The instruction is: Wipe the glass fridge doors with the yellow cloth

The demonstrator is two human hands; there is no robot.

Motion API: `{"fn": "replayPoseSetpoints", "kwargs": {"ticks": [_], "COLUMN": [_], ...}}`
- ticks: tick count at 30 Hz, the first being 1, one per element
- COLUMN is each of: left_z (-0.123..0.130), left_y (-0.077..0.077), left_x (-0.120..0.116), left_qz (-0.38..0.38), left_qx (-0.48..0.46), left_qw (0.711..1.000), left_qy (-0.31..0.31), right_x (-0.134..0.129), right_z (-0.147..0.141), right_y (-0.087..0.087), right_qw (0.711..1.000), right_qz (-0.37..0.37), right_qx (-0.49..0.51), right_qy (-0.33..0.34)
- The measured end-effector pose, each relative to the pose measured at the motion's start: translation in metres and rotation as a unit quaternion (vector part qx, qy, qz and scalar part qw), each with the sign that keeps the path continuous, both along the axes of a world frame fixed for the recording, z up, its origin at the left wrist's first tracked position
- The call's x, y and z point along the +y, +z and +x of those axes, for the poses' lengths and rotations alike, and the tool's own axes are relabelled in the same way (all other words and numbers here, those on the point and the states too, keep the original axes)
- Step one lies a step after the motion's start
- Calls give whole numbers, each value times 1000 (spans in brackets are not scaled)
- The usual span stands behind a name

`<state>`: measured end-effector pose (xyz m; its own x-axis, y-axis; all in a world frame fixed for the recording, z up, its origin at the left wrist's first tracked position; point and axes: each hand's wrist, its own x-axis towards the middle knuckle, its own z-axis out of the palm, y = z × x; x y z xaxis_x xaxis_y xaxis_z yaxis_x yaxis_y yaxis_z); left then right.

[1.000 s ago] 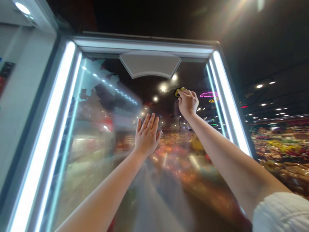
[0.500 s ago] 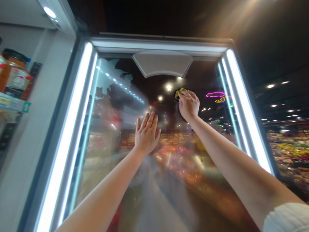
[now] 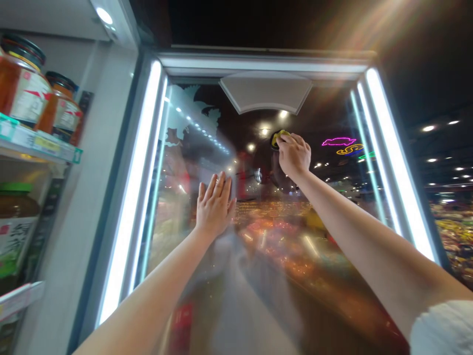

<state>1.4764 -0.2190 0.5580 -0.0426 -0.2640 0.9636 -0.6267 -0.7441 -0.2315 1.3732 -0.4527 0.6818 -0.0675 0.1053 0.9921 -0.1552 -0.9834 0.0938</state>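
Observation:
A glass door (image 3: 258, 276) with lit edges fills the middle of the head view. My left hand (image 3: 214, 204) lies against the glass left of centre, fingers stretched out and holding nothing. Higher up and to the right, my right hand (image 3: 295, 155) presses a small yellow cloth or sponge (image 3: 280, 137) to the pane. Its fingers are bent over the yellow piece, which is partly hidden, so I cannot tell its exact kind. A pale fan-shaped panel (image 3: 266, 91) shows near the door's top, above both hands.
Bright light strips (image 3: 401, 162) run along the door frame. On the left, an open cabinet has a shelf (image 3: 37, 140) with orange-brown jars (image 3: 27, 81) and a green-lidded jar (image 3: 16, 222) below. Neon shapes, ceiling lights and colourful goods reflect in the glass.
The view has turned left, showing more of the jars. My left hand has shifted left across the glass. My right hand with the yellow piece has moved slightly left relative to the door.

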Motion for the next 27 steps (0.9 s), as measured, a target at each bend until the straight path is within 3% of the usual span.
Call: {"fn": "replayPoseSetpoints", "kwargs": {"ticks": [3, 6, 10, 12, 14, 17, 19, 23, 25, 27], "left_z": [4, 5, 8, 12, 16, 20, 22, 22, 23, 25], "left_y": [-1, -4, -10, -15, -20, -25, -26, -28, -31, -34], "left_x": [8, 12, 22, 28, 33, 36, 36, 38, 44, 51], "left_qz": [3, 4, 4, 5, 7, 13, 13, 18, 16, 8], "left_qx": [3, 4, 2, -1, -2, -6, -9, -10, -6, 0], "left_qw": [1000, 1000, 1000, 1000, 1000, 1000, 1000, 1000, 1000, 1000], "left_qy": [7, 10, 13, 17, 18, 17, 15, 8, 7, 11], "right_x": [40, 65, 47, 30, 25, 45, 72, 106, 100, 84], "right_z": [21, 28, 11, 4, 5, 21, 33, 40, 33, 25], "right_y": [8, -20, -62, -62, -48, -22, -15, -38, -55, -63], "right_qw": [999, 986, 963, 970, 987, 999, 999, 979, 962, 960], "right_qz": [-35, -135, -220, -198, -130, -33, -31, -157, -216, -221], "right_qx": [27, 97, 156, 140, 92, 32, 39, 129, 166, 172], "right_qy": [12, 14, 1, -9, -15, -13, -11, 2, 10, 7]}}
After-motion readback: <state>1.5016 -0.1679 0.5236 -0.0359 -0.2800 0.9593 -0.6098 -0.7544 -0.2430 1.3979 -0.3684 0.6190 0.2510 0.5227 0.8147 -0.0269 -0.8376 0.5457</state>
